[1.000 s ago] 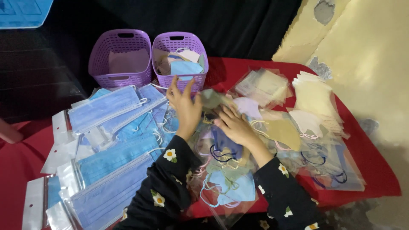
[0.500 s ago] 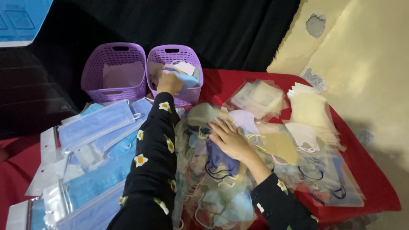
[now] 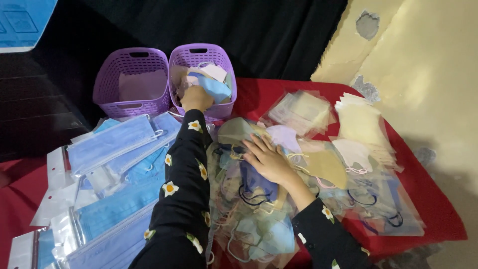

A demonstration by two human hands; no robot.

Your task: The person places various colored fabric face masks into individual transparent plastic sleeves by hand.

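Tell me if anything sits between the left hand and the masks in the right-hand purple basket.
Nothing visible does. The left hand is already over the near rim of the purple basket, at the blue mask on top of the pile inside.

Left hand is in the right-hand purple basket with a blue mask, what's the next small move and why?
Probably let go and draw the left hand back: the blue mask already lies inside the right purple basket on the others, while the right hand rests on the loose mask pile.
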